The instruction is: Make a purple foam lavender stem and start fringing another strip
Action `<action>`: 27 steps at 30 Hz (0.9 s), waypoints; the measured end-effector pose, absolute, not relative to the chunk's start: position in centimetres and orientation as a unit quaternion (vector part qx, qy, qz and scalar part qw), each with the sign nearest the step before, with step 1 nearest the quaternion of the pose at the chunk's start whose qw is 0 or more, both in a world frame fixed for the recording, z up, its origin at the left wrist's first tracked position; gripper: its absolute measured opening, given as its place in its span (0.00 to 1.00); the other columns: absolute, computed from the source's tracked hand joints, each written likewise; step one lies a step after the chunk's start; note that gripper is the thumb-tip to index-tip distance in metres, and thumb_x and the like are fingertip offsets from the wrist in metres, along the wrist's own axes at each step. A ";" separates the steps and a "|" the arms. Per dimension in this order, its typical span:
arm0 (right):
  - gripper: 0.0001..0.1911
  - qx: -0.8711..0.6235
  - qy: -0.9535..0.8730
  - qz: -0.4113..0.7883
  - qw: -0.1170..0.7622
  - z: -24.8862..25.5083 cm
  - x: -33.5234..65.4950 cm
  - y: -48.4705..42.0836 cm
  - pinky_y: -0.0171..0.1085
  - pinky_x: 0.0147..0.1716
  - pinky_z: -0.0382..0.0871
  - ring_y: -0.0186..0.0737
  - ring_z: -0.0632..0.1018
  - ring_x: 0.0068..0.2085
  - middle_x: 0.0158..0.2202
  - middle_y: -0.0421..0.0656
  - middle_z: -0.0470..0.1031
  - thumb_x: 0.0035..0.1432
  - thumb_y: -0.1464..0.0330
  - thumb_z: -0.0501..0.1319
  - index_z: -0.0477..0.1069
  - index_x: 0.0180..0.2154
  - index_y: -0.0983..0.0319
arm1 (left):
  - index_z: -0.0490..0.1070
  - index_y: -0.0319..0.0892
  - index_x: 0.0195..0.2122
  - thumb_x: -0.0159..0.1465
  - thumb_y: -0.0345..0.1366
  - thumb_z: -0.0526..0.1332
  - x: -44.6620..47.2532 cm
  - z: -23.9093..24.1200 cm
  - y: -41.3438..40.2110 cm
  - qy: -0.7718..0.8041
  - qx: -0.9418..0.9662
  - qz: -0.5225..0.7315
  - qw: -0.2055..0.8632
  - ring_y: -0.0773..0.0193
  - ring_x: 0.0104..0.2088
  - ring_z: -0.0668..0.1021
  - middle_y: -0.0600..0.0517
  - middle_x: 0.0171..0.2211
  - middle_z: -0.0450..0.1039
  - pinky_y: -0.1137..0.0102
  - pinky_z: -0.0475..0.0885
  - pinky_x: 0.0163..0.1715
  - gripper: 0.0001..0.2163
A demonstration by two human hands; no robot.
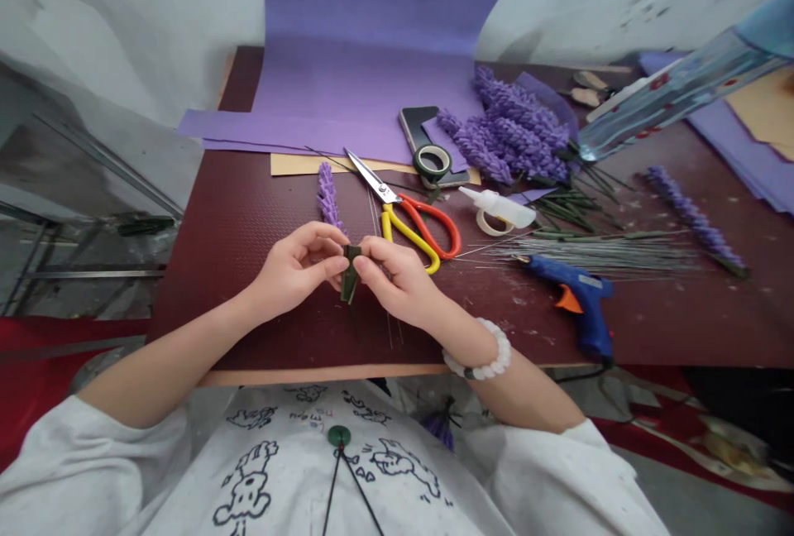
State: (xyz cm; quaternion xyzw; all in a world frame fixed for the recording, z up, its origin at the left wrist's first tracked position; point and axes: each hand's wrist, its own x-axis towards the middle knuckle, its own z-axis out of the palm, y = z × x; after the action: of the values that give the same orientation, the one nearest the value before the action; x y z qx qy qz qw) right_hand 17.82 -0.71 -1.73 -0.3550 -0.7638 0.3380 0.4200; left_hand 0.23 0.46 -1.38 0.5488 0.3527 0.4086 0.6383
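Note:
Both hands meet over the dark red board. Between their fingertips, my left hand and my right hand pinch a small dark green paper piece. A thin wire runs down below it, and a white beaded bracelet circles my right wrist. Just above my left hand lies a single purple paper lavender spike, not touching it. Beyond my right hand are scissors with red and yellow handles.
A blue glue gun, a bundle of thin wires, a glue bottle and a tape roll lie to the right. Purple lavender bunches, purple paper sheets and a glass vase lie behind.

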 end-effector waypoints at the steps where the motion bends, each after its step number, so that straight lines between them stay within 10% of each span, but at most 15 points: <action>1: 0.12 -0.358 -0.758 0.350 0.418 -1.7 17.8 -0.7 0.31 0.25 0.56 0.28 0.60 0.24 0.23 0.35 0.58 0.62 0.71 0.52 0.55 0.25 0.59 | 0.67 0.40 0.37 0.56 0.34 0.67 0.2 -1.4 0.4 0.354 0.551 0.411 0.634 0.71 0.24 0.78 0.57 0.28 0.74 0.74 0.79 0.26 0.11; 15: 0.16 -0.412 -0.665 0.493 0.380 -2.3 17.7 -0.7 0.33 0.27 0.61 0.30 0.65 0.26 0.23 0.35 0.61 0.63 0.57 0.51 0.59 0.28 0.60 | 0.67 0.41 0.38 0.59 0.31 0.64 0.0 -2.0 0.1 0.362 0.666 0.438 0.484 0.73 0.20 0.77 0.58 0.26 0.73 0.79 0.76 0.23 0.07; 27: 0.10 -0.411 -0.680 0.458 0.399 -2.0 16.8 -1.0 0.31 0.24 0.58 0.28 0.63 0.24 0.22 0.34 0.61 0.63 0.64 0.52 0.62 0.30 0.60 | 0.60 0.42 0.35 0.64 0.37 0.58 -0.4 -2.3 0.3 0.378 0.722 0.396 0.423 0.74 0.18 0.74 0.60 0.22 0.66 0.80 0.69 0.19 0.07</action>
State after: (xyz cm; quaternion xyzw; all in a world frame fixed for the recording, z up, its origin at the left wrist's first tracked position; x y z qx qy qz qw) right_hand 16.84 -1.00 -2.01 -0.4107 -0.6801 0.4578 0.3990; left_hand -0.39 0.31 -2.32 0.7223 0.3776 0.3957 0.4233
